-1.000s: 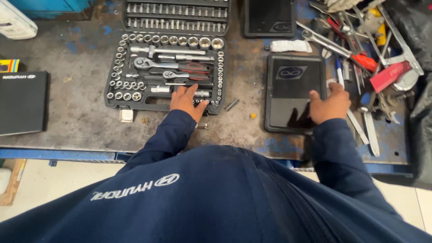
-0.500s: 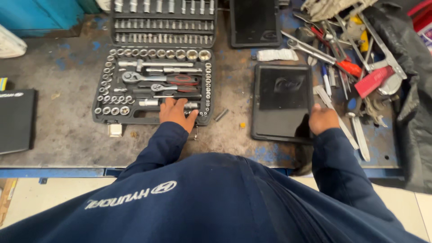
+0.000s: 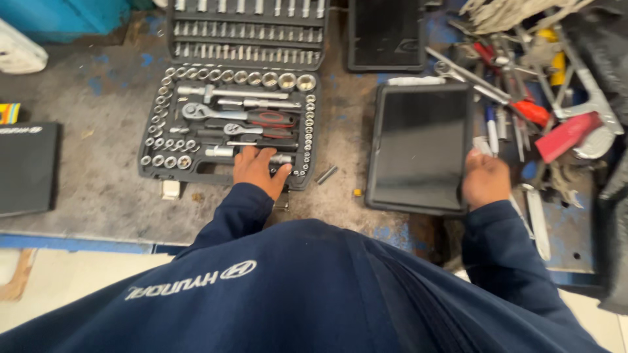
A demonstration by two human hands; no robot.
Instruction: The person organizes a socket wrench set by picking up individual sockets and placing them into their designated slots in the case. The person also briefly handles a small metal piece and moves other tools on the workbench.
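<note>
At ten o'clock on the tabletop (image 3: 98, 189), the left hand (image 3: 258, 168) has stayed on the socket set (image 3: 196, 167), fingers spread over its bottom row, gripping nothing. Right hand (image 3: 485, 180) has slid down the tablet (image 3: 418, 147)'s right edge, fingers clasping it.

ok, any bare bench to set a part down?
Yes: the bare workbench left of the socket set case, up to the black folder. A narrow strip separates case and tablet. Right of the tablet, the loose tool pile crowds everything.
</note>
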